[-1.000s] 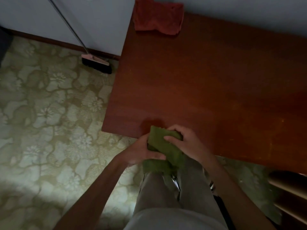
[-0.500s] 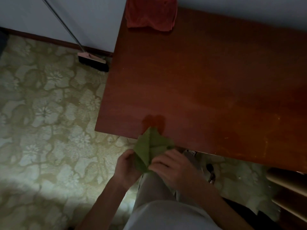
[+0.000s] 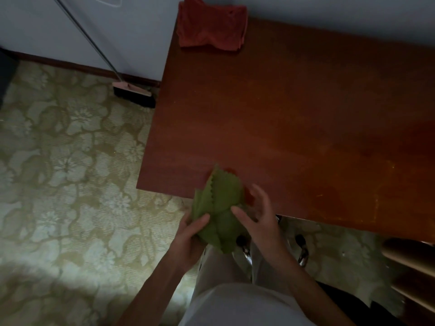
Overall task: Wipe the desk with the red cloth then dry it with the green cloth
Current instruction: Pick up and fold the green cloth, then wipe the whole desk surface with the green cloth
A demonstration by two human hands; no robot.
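Nearby, left hand (image 3: 188, 241) grips green cloth (image 3: 219, 208); right hand (image 3: 256, 217) seemingly released; broom (image 3: 134, 94) aside.

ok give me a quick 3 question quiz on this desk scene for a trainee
1. True or false: the red cloth lies folded at the desk's far left corner.
2. Which hand grips the green cloth? A) left hand B) right hand C) neither
3. Fill the gap: the thing leaning on the wall left of the desk is a ____.

Key
1. True.
2. A: the left hand holds it from below, thumb on top; the right hand's fingers are spread, with at most the thumb on the cloth.
3. broom.
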